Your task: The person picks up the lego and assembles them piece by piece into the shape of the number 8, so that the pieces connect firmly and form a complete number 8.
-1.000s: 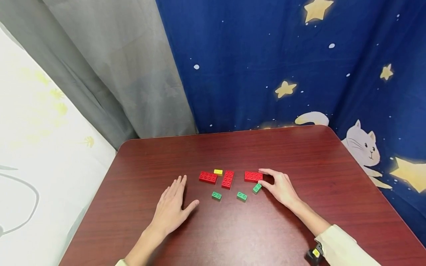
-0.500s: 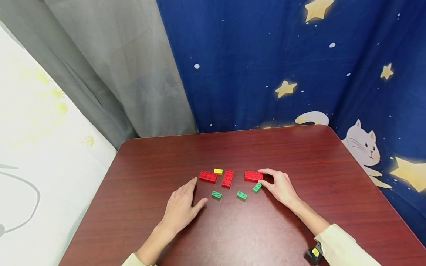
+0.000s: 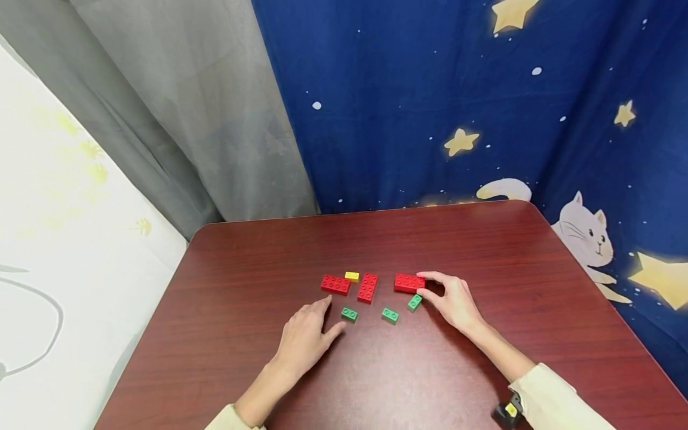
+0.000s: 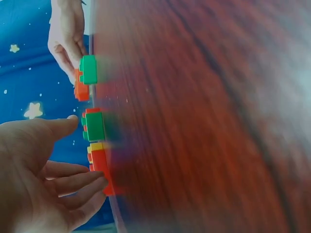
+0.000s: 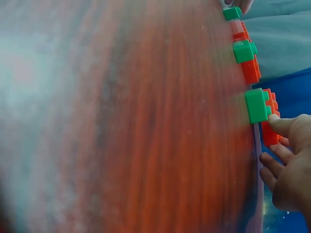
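bricks: all seven in head view alone

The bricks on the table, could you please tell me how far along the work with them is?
Nothing looks done: none appear joined. The right hand pinches the rightmost red brick. The left hand holds nothing; two other red bricks, the yellow brick and three green bricks are left unheld.

The left hand extends with its thumb spread from the other fingers, while the right hand curves thumb and forefinger into a pinch.
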`<state>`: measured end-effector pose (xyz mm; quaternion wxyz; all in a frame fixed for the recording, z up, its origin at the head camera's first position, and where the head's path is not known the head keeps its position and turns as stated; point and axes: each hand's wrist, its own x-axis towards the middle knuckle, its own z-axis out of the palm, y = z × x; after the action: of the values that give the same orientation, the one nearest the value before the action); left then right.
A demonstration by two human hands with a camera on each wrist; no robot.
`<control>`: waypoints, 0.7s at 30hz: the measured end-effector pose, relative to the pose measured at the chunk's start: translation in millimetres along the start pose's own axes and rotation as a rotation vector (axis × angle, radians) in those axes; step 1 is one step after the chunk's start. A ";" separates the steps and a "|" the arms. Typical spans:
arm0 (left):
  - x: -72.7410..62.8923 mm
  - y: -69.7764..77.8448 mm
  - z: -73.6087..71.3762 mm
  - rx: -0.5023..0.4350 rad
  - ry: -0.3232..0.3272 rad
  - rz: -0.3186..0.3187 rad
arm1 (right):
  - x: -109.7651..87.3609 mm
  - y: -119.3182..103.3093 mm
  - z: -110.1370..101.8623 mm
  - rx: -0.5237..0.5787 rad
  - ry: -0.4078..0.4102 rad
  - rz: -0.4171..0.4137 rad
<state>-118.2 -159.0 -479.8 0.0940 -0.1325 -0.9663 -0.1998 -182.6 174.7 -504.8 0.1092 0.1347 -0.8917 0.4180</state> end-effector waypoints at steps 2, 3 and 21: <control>0.6 2.1 1.5 -0.012 0.007 0.010 | -0.6 -1.7 -0.9 0.015 0.010 -0.003; 0.8 2.9 2.4 -0.015 0.011 0.017 | -1.0 -2.8 -1.4 0.022 0.014 -0.003; 7.6 16.0 11.1 -0.025 0.058 0.024 | -17.5 -38.2 -5.1 0.113 0.008 -0.059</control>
<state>-122.1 -138.7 -482.3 0.1229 -0.1393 -0.9589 -0.2143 -153.1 157.8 -479.7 0.1173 0.1651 -0.8620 0.4647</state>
